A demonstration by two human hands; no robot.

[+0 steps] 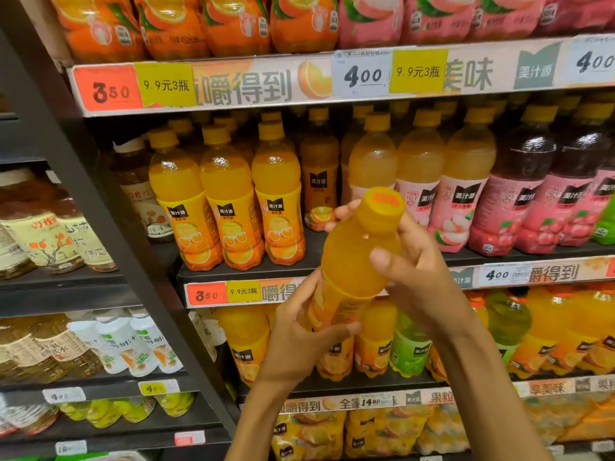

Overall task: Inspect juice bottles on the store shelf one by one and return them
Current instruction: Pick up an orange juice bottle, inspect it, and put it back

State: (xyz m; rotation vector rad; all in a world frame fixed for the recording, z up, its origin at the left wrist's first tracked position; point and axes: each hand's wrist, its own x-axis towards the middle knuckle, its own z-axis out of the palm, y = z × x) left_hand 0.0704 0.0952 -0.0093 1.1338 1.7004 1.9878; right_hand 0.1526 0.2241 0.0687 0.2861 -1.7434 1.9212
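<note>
**Inspector:** One orange juice bottle (357, 261) is off the shelf and held in both hands in front of the middle shelf (246, 272), tipped so its cap (383, 203) leans toward the camera at about one o'clock from the body.

**Clerk:** Why that tilt?

**Inspector:** My judgement: to bring the red print on the cap top into view, likely a date stamp. It is too blurred to read.

**Clerk:** And the grip?

**Inspector:** The left hand (299, 334) wraps the lower labelled part, at seven o'clock of the bottle, carrying the weight. The right hand (412, 261) curls round the shoulder and neck from three o'clock, thumb across the front, steadying the angle.

**Clerk:** Where does it go back?

**Inspector:** Three matching orange bottles (229, 197) stand in the front row at ten o'clock. Just right of them the front spot is empty, with one bottle set back behind it. That gap is probably its place.

**Clerk:** Status?

**Inspector:** Inspection under way; return not yet done. The pink-labelled bottles (462, 194) at two o'clock stand untouched in their rows.
</note>
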